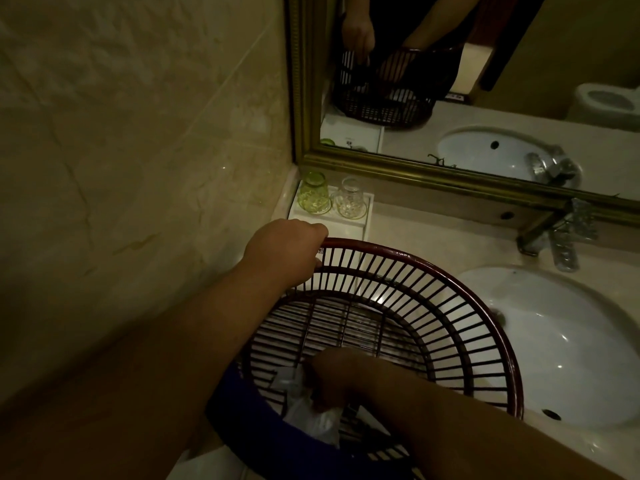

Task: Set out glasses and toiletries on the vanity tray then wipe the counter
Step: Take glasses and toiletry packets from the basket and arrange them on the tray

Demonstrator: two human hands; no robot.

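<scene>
Left hand [289,244]: closed in a fist-like grip over the far-left rim of the basket [398,252], with the knuckles on top, the fingers wrapped over the rim and the thumb against the outer bars.
Right hand [332,379]: reaches down inside the basket near its front edge. The fingers are bent downward and the tips are pinched on a white plastic wrapper [311,420]. The light there is dim, so I cannot tell how firmly it holds.
Basket: round, dark red, with slatted sides. It sits on the counter [433,223] and partly overlaps the left side of the sink [561,341] and the near end of the tray.
Blue cloth [235,407]: draped over the near-left rim of the basket, beside the wrapper.
Vanity tray [346,225]: white, set in the corner where the tiled wall [138,133] meets the mirror frame [415,171], just beyond the left hand.
Glasses: 2 stand upside down, side by side at the back of the tray. The green glass [313,195] is nearer the wall and the clear glass [350,199] is just to its right. They are close together, and I cannot tell whether they touch.
Faucet [554,233]: chrome, behind the sink and below the mirror.
Mirror [485,81]: reflects the basket, both arms and the basin.
</scene>
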